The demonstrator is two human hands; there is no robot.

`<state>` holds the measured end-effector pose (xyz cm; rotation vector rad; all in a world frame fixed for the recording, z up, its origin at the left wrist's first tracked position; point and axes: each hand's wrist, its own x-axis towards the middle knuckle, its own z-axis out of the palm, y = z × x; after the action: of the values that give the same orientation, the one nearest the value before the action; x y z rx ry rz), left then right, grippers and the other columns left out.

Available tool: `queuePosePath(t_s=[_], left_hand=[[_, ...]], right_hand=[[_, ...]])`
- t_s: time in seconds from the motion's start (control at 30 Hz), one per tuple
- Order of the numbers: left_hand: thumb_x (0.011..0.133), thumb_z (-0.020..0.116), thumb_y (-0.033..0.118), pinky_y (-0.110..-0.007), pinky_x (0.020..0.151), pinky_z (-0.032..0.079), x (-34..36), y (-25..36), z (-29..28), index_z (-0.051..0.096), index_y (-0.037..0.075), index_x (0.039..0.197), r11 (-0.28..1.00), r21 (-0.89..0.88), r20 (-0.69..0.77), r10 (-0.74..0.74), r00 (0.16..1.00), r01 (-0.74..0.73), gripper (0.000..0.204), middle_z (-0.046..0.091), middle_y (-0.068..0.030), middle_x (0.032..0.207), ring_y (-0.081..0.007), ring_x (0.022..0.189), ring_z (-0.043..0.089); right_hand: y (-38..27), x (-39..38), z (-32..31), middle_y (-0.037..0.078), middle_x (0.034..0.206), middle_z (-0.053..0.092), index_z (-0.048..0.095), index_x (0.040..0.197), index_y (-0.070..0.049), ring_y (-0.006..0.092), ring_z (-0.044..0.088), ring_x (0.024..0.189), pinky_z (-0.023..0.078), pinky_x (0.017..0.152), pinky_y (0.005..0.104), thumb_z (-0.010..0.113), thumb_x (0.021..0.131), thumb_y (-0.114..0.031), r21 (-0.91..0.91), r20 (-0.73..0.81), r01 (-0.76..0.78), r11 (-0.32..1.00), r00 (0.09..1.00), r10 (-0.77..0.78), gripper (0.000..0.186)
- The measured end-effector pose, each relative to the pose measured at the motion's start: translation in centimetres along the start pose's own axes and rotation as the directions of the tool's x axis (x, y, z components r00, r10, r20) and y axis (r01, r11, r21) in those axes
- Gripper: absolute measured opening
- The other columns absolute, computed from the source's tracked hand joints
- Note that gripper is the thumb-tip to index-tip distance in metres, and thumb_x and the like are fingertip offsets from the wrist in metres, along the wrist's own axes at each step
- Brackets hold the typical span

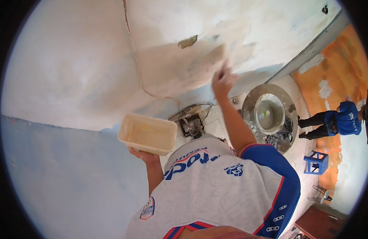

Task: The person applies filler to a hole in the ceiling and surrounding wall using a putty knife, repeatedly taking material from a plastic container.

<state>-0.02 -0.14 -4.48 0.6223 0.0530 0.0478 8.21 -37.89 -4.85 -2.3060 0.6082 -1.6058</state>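
1. Head view, the left hand: cream rectangular tub (148, 129) sits in the left hand (144, 156), which supports it from below with the fingers against its lower side. The tub is tilted, its mouth facing the camera, with pale residue and a faint yellowish smear inside. It is left of the torso, before the whitish wall (88, 59).

2. Head view, the right hand: the right hand (224, 81) is raised on a bare forearm, close in front of the wall in this view. Motion blur hides its fingers, so I cannot tell how wide it is or whether it holds something; contact with the wall is also unclear.

3. Head view, around the hands: the wall carries brownish damp-looking patches and a chipped hole (188, 42). Right of the tub, a small dark machine (192, 125) is on the floor (216, 129). Beyond the right forearm, a round grey base (267, 88) bears a pale bucket (258, 113) and crumpled black plastic (277, 140).

4. Head view, far right: another person (347, 119) in a blue top stands near a blue stool (316, 162) and an orange wall surface (339, 63).
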Motion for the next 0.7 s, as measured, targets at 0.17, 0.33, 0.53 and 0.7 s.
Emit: queuePosePath(t_s=[0.17, 0.33, 0.53, 0.7], left_hand=[[0.101, 0.038, 0.068, -0.048, 0.112, 0.046, 0.0, 0.2, -1.3, 0.038, 0.018, 0.154, 0.998, -0.023, 0.025, -0.058, 0.998, 0.059, 0.073, 0.047, -0.005, 0.152, -0.0288, 0.136, 0.05], [0.101, 0.039, 0.067, -0.048, 0.111, 0.047, 0.3, -0.2, -0.4, 0.042, 0.019, 0.152, 1.0, 0.004, -0.094, 0.007, 0.996, -0.007, 0.07, 0.048, -0.0047, 0.151, -0.0282, 0.136, 0.05], [0.099, 0.043, 0.068, -0.05, 0.113, 0.045, 0.5, -0.2, 0.8, 0.039, 0.019, 0.155, 0.999, -0.002, -0.077, 0.035, 0.996, -0.035, 0.074, 0.045, -0.0058, 0.156, -0.03, 0.139, 0.048], [0.098, 0.043, 0.069, -0.05, 0.114, 0.045, 0.7, -0.8, 0.8, 0.038, 0.02, 0.156, 0.999, 0.035, -0.067, 0.019, 0.998, -0.017, 0.076, 0.044, -0.0057, 0.156, -0.0301, 0.139, 0.047]], right_hand=[[5.3, 5.8, 1.6, 0.005, 0.068, 0.056, 0.068, 0.108, -0.005, 0.0253, 0.055, 0.063, 0.038, 0.079, 0.0437, 0.069, 0.081, -0.006, -0.014, -0.095, -0.002, 1.0, 0.995, 0.001, 0.027], [0.6, -1.7, 4.0, 0.01, 0.077, 0.063, 0.063, 0.087, -0.012, 0.0274, 0.062, 0.074, 0.04, 0.084, 0.0448, 0.075, 0.076, -0.004, 0.288, 0.115, 0.269, 0.919, 0.943, -0.312, 0.019], [1.8, -1.7, -0.5, 0.009, 0.08, 0.062, 0.059, 0.09, -0.008, 0.0254, 0.057, 0.074, 0.041, 0.079, 0.044, 0.071, 0.08, 0.001, 0.227, 0.054, 0.122, 0.966, 0.989, -0.138, 0.018], [7.9, 6.1, 0.9, 0.007, 0.071, 0.054, 0.061, 0.083, -0.007, 0.0284, 0.051, 0.067, 0.041, 0.077, 0.0432, 0.068, 0.084, 0.0, 0.136, -0.105, -0.067, 0.988, 0.991, 0.082, 0.01]])
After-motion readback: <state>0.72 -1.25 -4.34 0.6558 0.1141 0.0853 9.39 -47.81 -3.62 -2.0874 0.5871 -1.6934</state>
